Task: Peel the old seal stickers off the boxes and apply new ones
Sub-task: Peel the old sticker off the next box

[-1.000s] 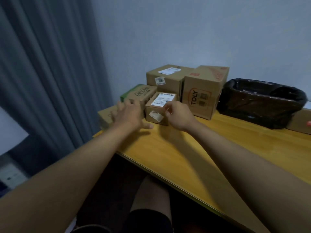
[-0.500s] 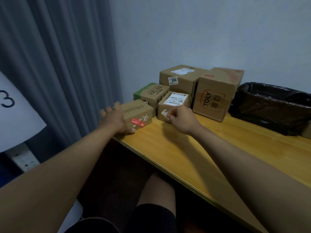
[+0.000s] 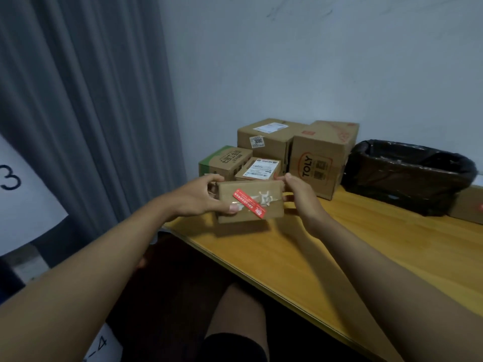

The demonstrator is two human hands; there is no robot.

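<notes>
Box [image 3: 249,202] with the red seal sticker [image 3: 248,202] is up off the table [image 3: 339,257], gripped at both ends: left hand [image 3: 200,198] curled round one side with its thumb on the face, right hand [image 3: 298,194] pinching the other. Risk imo: that sticker looks torn and crumpled mid-strip, so it'll probably shred instead of peeling clean, and picking at it one-handed could let the box slip.

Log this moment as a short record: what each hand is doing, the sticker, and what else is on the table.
held item: small box, lifted above table
left hand: grips box's left end
right hand: grips box's right end
seal: red sticker, not yet peeled
behind: stacked boxes
right: bin with black bag
</notes>
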